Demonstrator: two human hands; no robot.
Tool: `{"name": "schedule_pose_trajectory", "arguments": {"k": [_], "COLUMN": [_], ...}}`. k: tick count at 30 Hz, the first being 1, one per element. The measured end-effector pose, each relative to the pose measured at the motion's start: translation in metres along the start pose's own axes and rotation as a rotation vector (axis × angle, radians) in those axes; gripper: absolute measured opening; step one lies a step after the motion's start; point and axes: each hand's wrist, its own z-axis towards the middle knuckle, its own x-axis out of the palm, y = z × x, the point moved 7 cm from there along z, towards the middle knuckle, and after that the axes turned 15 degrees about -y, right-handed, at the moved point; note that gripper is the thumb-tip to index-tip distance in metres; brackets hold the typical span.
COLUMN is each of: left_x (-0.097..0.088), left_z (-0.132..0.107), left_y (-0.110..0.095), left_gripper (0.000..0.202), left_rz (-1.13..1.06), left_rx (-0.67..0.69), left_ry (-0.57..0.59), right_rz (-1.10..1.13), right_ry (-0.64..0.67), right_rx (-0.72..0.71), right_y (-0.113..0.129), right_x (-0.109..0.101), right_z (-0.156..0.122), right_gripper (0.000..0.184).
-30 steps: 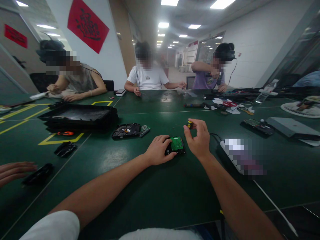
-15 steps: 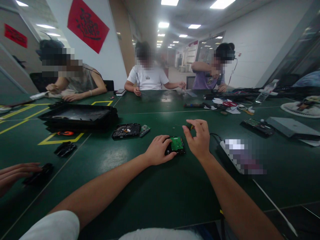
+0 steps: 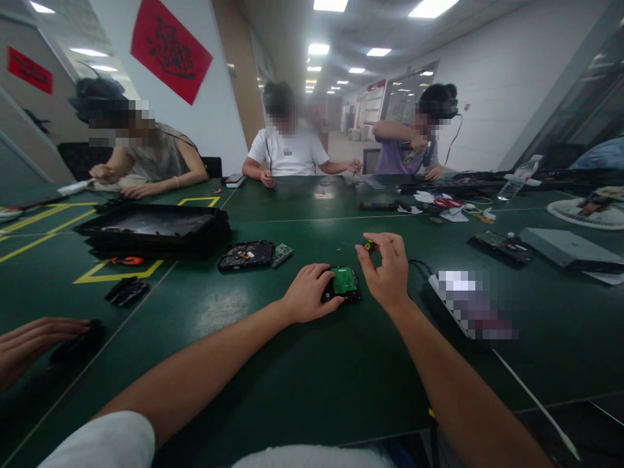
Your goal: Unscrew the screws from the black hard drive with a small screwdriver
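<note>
My left hand [image 3: 308,292] is closed around the left side of a hard drive [image 3: 346,279] lying on the green table, its green circuit board facing up. Fingers lie over the drive's far left part and the thumb along its near edge. Just right of the drive, my right hand [image 3: 387,266] is raised, pinching a small black-and-yellow screwdriver [image 3: 370,246] between thumb and fingers; the fingers cover much of it, and its tip cannot be made out. Beyond the drive, a tiny screw-like bit [image 3: 338,249] lies on the table.
Another hard drive [image 3: 246,255] and a loose circuit board [image 3: 283,254] lie left of mine. Black trays [image 3: 156,224] stand farther left. A power strip [image 3: 451,305] is to the right. At left, a co-worker's hand [image 3: 39,341] touches a black part. Several people sit around the table.
The screwdriver has turned slightly in my right hand's fingers, showing more yellow. My left hand and the drive have stayed put. The co-worker's hand at left has shifted slightly right.
</note>
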Motion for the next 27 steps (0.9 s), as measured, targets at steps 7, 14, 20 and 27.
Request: {"name": "schedule_pose_trajectory", "arguments": {"k": [7,14,20,27], "left_x": [-0.0027,-0.0020,-0.0008,-0.0015], "left_z": [0.0010,0.0008,0.0004,0.0010], "left_y": [-0.0025,-0.0021,-0.0022,-0.0019], "left_gripper": [0.060,0.060,0.061,0.061], "left_rz": [-0.003,-0.009,0.002,0.005], "left_rx": [-0.001,-0.003,0.005,0.002], "left_ry": [0.001,-0.013,0.000,-0.002], "right_rz": [0.027,0.005,0.024,0.013], "right_ry": [0.044,-0.009,0.039,0.001], "right_rx": [-0.003,-0.006,0.018,-0.005], "right_y": [0.0006,0.0010,-0.0016,0.0035], "right_x": [0.0041,-0.0014,0.0036,0.0001], "right_z": [-0.0024,0.0005,-0.0025,-0.0002], "right_gripper": [0.030,0.021,0.031,0.026]}}
